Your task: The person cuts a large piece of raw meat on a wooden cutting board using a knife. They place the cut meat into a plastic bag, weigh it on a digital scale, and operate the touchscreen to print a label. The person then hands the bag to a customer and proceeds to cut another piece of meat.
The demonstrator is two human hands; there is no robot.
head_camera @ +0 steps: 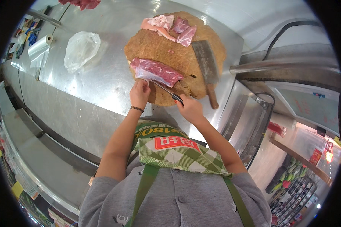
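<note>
A long piece of raw red meat (162, 71) lies across the near part of a round wooden chopping block (156, 46). Pale silverskin (147, 75) covers its near left side. My left hand (140, 92) is at that end, its fingertips pinched together on the edge of the silverskin. In my right hand (191, 107) is a slim knife (166, 90) by its black handle. The blade points up and left along the meat's near edge, its tip close to my left fingers; the exact contact at the tip is too small to tell.
A cleaver (206, 62) rests on the block's right side, its wooden handle overhanging. Pork skin with fat (159, 25) and smaller meat pieces (186, 35) sit at the back. On the steel table (110, 85) are a clear plastic bag (82, 51) and a plastic bag roll (41, 46).
</note>
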